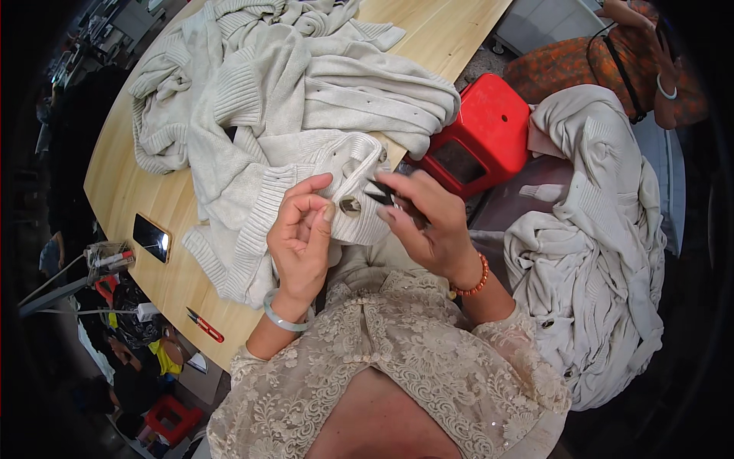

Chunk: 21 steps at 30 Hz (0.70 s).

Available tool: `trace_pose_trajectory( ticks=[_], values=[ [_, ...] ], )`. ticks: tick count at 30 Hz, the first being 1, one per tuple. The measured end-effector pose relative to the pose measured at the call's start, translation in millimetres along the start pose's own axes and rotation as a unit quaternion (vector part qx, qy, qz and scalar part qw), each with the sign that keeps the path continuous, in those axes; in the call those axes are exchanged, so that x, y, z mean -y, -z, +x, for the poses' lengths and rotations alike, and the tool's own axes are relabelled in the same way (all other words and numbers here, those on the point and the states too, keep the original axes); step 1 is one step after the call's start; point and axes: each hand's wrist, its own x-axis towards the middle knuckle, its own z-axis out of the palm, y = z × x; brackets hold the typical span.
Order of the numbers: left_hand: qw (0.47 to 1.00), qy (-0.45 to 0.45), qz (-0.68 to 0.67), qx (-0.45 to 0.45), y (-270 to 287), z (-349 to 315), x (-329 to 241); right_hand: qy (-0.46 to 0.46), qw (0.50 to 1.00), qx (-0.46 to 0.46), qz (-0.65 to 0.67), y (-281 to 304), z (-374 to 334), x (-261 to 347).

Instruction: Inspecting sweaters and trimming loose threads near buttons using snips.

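A cream knitted cardigan [266, 210] lies partly on the table, its ribbed edge drawn toward me. My left hand [302, 239] pinches this edge between thumb and fingers, right beside a dark round button [349, 205]. In my right hand [436, 222] is a pair of small black thread snips [378, 191]; the blades point left at the knit just above the button. My right fingers are curled round the snips and hide most of their handle.
More cream knitwear [359, 92] is heaped over the wooden table [164, 200]. A phone [151, 237] and red-handled snips [205, 324] lie at the left edge. To the right stand a red stool [497, 130] and a pile of cardigans [585, 283]. Another person [566, 73] is at the far right.
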Motion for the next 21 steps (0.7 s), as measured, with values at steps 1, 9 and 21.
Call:
trace_pose_trajectory(
  ticks=[1,9,21],
  values=[
    [1.000,0.014,-0.019,-0.002,0.0,1.1,0.6,0.010,1.000,0.014,-0.009,5.1,-6.1,4.6],
    [0.997,0.016,-0.075,-0.011,-10.4,6.8,2.5,0.058,0.984,0.019,-0.165,-16.8,-23.1,8.2],
    [0.998,0.005,-0.064,-0.022,-14.1,3.2,-0.7,0.072,0.970,-0.012,-0.231,-18.2,-15.8,4.7]
  ],
)
